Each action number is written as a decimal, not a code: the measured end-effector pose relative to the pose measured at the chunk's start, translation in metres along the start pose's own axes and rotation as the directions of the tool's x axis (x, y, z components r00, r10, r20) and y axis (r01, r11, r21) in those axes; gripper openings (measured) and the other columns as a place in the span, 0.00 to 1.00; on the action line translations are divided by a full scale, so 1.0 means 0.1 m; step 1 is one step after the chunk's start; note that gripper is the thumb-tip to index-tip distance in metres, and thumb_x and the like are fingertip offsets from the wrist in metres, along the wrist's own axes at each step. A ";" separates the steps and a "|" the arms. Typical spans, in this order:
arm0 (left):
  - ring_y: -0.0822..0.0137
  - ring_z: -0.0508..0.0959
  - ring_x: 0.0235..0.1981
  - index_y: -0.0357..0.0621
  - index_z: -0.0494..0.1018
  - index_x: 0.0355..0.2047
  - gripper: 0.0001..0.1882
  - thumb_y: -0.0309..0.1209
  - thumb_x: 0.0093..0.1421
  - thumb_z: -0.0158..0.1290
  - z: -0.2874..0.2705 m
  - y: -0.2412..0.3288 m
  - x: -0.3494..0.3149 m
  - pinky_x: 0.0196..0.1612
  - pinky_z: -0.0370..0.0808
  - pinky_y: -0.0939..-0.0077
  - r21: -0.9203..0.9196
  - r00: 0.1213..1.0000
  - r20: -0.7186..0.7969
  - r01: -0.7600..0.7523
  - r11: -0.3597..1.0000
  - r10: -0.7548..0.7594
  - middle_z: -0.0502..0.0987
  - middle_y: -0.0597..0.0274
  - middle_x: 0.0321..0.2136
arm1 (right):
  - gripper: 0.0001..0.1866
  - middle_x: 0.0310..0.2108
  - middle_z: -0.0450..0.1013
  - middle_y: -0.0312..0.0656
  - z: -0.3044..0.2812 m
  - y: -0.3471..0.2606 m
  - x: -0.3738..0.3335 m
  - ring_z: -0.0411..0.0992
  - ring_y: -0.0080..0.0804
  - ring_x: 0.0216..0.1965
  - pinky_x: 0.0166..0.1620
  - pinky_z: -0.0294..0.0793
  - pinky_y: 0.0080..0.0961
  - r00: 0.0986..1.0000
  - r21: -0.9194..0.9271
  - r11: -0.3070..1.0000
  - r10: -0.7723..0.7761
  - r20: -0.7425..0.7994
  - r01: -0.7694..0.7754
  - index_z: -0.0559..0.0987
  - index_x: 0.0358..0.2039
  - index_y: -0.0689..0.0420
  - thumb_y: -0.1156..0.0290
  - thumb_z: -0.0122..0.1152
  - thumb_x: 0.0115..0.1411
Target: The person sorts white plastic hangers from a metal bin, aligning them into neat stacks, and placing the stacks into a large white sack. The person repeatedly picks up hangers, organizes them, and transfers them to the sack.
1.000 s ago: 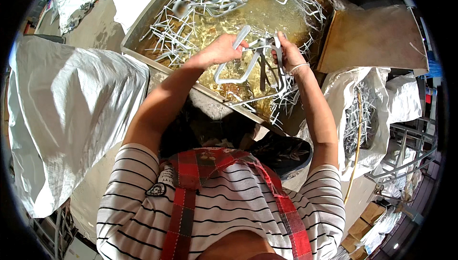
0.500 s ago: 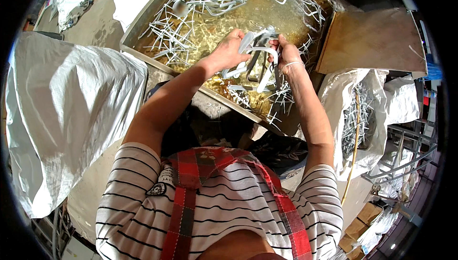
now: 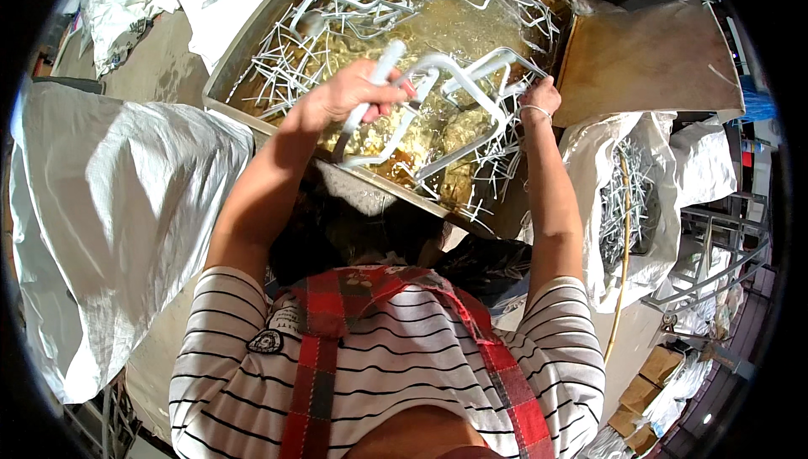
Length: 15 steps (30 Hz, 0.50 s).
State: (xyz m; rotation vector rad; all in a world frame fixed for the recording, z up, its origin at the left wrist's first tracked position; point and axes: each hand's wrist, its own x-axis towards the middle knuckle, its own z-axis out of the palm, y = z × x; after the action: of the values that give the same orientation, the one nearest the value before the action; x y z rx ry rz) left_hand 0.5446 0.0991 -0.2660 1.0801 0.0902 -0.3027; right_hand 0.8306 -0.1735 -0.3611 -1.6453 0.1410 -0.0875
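Over a shallow metal tank (image 3: 217,93) of yellowish water, I hold bent grey metal bars in both hands. My left hand (image 3: 347,94) is closed round a bent metal bar (image 3: 388,63), its upper end jutting above the fist and its lower part curving towards the near rim. At the right, my right hand (image 3: 541,97) grips the corner of another bent metal bar (image 3: 481,95), which slants across the water. The two bars cross or lie close together in the middle; whether they touch I cannot tell. The right fingertips are partly hidden.
Thin metal pieces (image 3: 273,72) heap at the tank's left, and larger bent bars (image 3: 370,0) lie at its far side. A brown board (image 3: 648,59) adjoins the right rim. Beyond my right arm stand a white sack (image 3: 581,173) of metal pieces and a stick (image 3: 624,249). White sheeting (image 3: 126,206) drapes at left.
My hands have moved apart, the left towards the left and nearer me, the right outward. The bars, bunched between them before, are now spread across the tank.
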 end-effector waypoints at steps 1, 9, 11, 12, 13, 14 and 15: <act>0.81 0.67 0.11 0.31 0.69 0.34 0.12 0.29 0.54 0.54 -0.02 0.03 0.02 0.09 0.63 0.94 -0.027 0.990 -0.062 -0.126 0.992 0.124 0.68 0.65 0.15 | 0.19 0.09 0.58 0.34 -0.11 -0.12 -0.03 0.57 0.24 0.08 0.10 0.57 0.23 0.999 0.077 0.997 0.011 0.041 -0.014 0.66 0.17 0.58 0.60 0.43 0.61; 0.76 0.69 0.13 0.33 0.70 0.30 0.13 0.33 0.56 0.53 -0.29 -0.25 0.33 0.16 0.68 0.85 0.144 0.768 -0.580 -0.230 0.962 0.271 0.75 0.57 0.20 | 0.18 0.13 0.50 0.27 -0.35 -0.99 -0.36 0.48 0.17 0.13 0.15 0.46 0.15 0.848 0.198 0.970 0.013 0.530 -0.139 0.70 0.29 0.58 0.56 0.43 0.63; 0.76 0.70 0.15 0.32 0.70 0.31 0.16 0.37 0.57 0.53 -0.25 -0.32 0.36 0.18 0.69 0.86 0.235 0.830 -0.513 -0.110 0.966 0.219 0.76 0.54 0.24 | 0.18 0.14 0.50 0.27 -0.26 -1.25 -0.50 0.48 0.17 0.14 0.15 0.47 0.14 0.734 0.167 0.964 0.041 0.678 -0.208 0.70 0.31 0.59 0.55 0.42 0.63; 0.76 0.72 0.18 0.31 0.68 0.36 0.21 0.41 0.56 0.53 -0.18 -0.34 0.42 0.21 0.72 0.86 0.192 0.860 -0.480 -0.089 0.977 0.172 0.76 0.52 0.31 | 0.18 0.14 0.50 0.28 -0.23 -1.34 -0.58 0.48 0.17 0.14 0.15 0.47 0.14 0.671 0.167 0.951 0.054 0.739 -0.261 0.69 0.31 0.59 0.55 0.43 0.63; 0.73 0.75 0.25 0.30 0.64 0.40 0.30 0.48 0.53 0.54 -0.08 -0.27 0.38 0.28 0.76 0.82 0.236 0.910 -0.395 -0.035 0.971 0.129 0.74 0.50 0.36 | 0.18 0.14 0.51 0.28 -0.19 -1.41 -0.67 0.48 0.17 0.13 0.15 0.47 0.14 0.606 0.163 0.935 0.065 0.793 -0.314 0.69 0.31 0.60 0.55 0.44 0.63; 0.70 0.76 0.29 0.30 0.64 0.41 0.34 0.53 0.50 0.54 -0.01 -0.34 0.45 0.33 0.76 0.78 0.107 0.932 -0.338 -0.101 0.989 0.131 0.74 0.49 0.37 | 0.18 0.15 0.50 0.27 -0.11 -1.44 -0.75 0.48 0.17 0.14 0.15 0.47 0.14 0.589 0.140 0.929 0.096 0.802 -0.342 0.69 0.32 0.59 0.55 0.43 0.63; 0.67 0.76 0.34 0.31 0.63 0.42 0.38 0.57 0.47 0.53 0.02 -0.44 0.51 0.39 0.76 0.74 -0.024 0.948 -0.284 -0.158 0.987 0.145 0.73 0.49 0.38 | 0.18 0.15 0.50 0.27 0.00 -1.46 -0.84 0.48 0.16 0.13 0.15 0.47 0.14 0.570 0.113 0.919 0.136 0.810 -0.379 0.69 0.31 0.59 0.55 0.44 0.63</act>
State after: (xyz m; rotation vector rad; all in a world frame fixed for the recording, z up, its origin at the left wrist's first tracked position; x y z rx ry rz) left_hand 0.5807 0.0679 -0.3143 1.0716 0.2664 -0.0058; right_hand 0.7534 -0.1502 -0.2128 -1.2236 -0.3103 0.8349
